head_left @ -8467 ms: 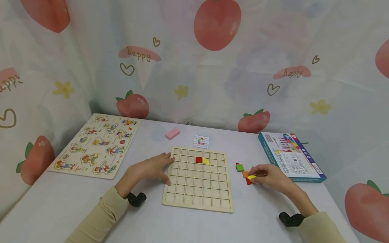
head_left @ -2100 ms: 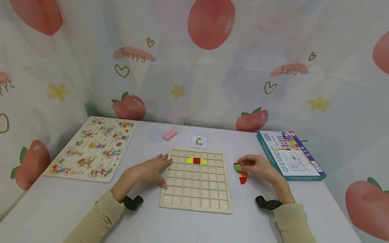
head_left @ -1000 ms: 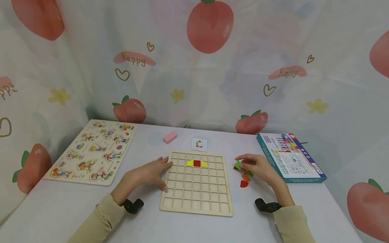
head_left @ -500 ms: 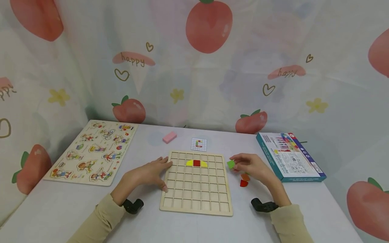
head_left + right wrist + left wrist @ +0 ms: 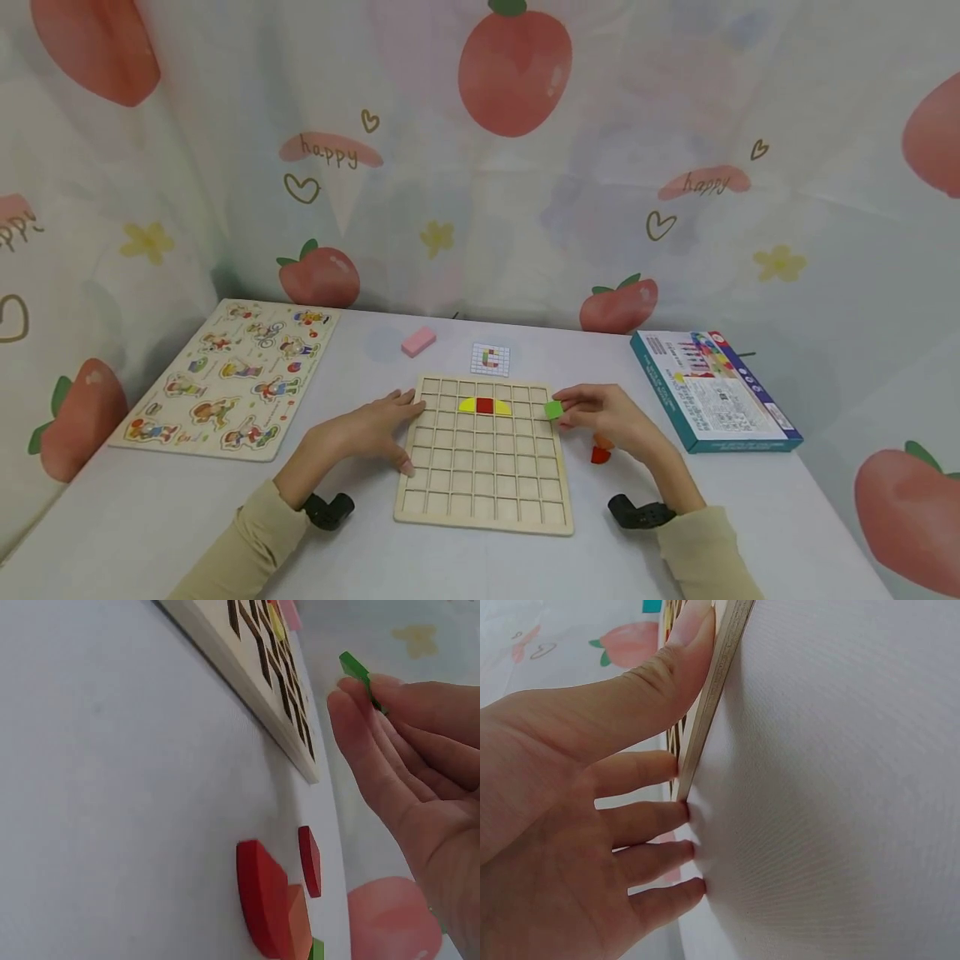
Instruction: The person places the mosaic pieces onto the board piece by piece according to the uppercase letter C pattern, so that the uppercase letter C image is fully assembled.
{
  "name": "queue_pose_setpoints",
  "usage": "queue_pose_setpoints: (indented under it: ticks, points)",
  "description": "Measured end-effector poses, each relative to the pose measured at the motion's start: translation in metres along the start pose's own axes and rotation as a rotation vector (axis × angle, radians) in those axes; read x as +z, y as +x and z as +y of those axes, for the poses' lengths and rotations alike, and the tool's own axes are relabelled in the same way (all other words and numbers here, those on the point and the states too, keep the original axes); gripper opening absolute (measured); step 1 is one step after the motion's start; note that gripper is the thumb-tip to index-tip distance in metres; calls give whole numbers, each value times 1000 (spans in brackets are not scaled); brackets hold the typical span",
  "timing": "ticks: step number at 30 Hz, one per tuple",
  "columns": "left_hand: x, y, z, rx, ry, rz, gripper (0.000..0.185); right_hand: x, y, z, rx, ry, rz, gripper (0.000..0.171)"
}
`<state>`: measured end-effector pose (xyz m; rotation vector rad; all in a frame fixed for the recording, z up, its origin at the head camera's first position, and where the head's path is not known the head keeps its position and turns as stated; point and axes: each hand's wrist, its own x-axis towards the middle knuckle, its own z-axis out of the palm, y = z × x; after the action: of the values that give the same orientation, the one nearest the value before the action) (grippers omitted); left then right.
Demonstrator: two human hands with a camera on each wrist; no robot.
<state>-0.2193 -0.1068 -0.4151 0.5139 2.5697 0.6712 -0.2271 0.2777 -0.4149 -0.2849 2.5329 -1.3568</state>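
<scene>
My right hand (image 5: 606,415) pinches a green square tile (image 5: 553,410) between thumb and fingers, at the right edge of the wooden grid board (image 5: 483,467). In the right wrist view the green tile is held above the table. On the board, a red square tile (image 5: 485,406) lies between two yellow rounded tiles, one being the left yellow tile (image 5: 467,405). My left hand (image 5: 367,429) rests against the board's left edge, thumb on its rim and fingers spread. Red pieces (image 5: 259,900), an orange piece (image 5: 298,922) and a green one lie beside the board.
Behind the board lie a small pattern card (image 5: 490,360) and a pink block (image 5: 418,341). A wooden picture puzzle board (image 5: 225,379) lies at the left. The teal-sided box (image 5: 716,392) lies at the right, beyond my right hand.
A second yellow tile has come onto the board left of the red one. My right hand has picked up the green tile and carried it left to the board's edge. My left hand stays put.
</scene>
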Motion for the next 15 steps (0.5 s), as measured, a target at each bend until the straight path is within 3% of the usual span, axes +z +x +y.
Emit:
queue_pose_setpoints:
  ticks: [15]
  points:
    - [3, 2, -2, -4, 10, 5, 98, 26, 9, -24, -90, -177, 18, 30]
